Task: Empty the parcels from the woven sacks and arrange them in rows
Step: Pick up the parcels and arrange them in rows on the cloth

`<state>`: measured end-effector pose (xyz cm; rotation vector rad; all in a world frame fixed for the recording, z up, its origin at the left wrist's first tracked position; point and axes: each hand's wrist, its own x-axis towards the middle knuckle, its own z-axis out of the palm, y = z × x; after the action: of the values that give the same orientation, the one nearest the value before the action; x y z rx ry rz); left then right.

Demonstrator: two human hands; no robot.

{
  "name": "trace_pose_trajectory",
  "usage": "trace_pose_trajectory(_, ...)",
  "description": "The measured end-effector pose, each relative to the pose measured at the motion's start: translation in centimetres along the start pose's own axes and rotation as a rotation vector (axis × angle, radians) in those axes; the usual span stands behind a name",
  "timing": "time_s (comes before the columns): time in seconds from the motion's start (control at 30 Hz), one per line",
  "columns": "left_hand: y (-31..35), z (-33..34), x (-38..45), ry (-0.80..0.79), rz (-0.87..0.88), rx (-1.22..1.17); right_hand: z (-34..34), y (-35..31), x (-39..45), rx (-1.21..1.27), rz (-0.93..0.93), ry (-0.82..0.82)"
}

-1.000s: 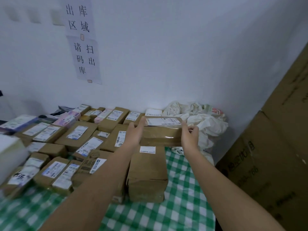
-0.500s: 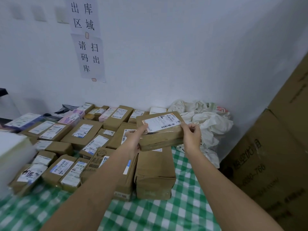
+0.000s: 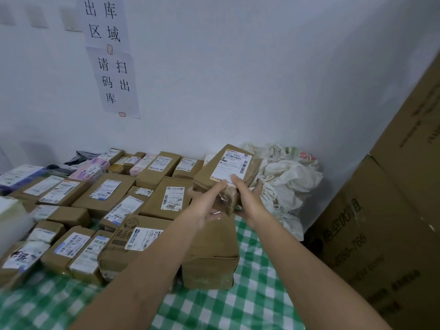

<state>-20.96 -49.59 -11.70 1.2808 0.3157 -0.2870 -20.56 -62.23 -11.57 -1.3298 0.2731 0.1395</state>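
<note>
I hold a brown cardboard parcel with a white shipping label in the air above the table, tilted so its label faces me. My left hand grips its near left end from below, thumb on the label edge. My right hand grips the near right corner, thumb on top, fingers underneath. Below it lies a bigger brown box on the green checked cloth. Several labelled parcels lie in rows to the left. A crumpled white woven sack sits against the wall behind the held parcel.
Large cardboard cartons stand stacked along the right side. A white wall with paper signs closes the back. A white object juts in at the left edge. Bare checked cloth shows in front and right of the big box.
The parcel was turned from lying crosswise to pointing away from me, its label tipped up. Both hands moved from its ends to its near end, closer together.
</note>
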Motion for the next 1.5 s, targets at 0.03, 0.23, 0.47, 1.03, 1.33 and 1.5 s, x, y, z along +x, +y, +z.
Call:
trace_pose_trajectory(0.03,0.1,0.2,0.0,-0.017,-0.023,0.023,-0.5,-0.3,0.1,-0.009,-0.001,0.011)
trace_pose_trajectory(0.23,0.3,1.2,1.2,0.062,-0.047,0.269,-5.1,-1.1,2.6,-0.002,0.018,0.035)
trace_pose_trajectory(0.47,-1.5,2.0,2.7,0.075,-0.030,0.704,-10.1,0.2,4.0,0.005,0.057,-0.013)
trace_pose_trajectory(1.03,-11.5,0.3,6.2,0.220,0.363,1.509,-16.7,15.5,8.7,-0.307,0.372,0.152)
trace_pose_trajectory(1.33,-11.6,-1.5,6.0,0.110,0.455,1.434,-12.4,14.9,7.3,-0.791,0.015,0.288)
trace_pose_trajectory(1.5,-8.2,-5.2,6.1,0.048,0.469,1.387,-5.6,9.7,6.7,-0.937,-0.324,0.248)
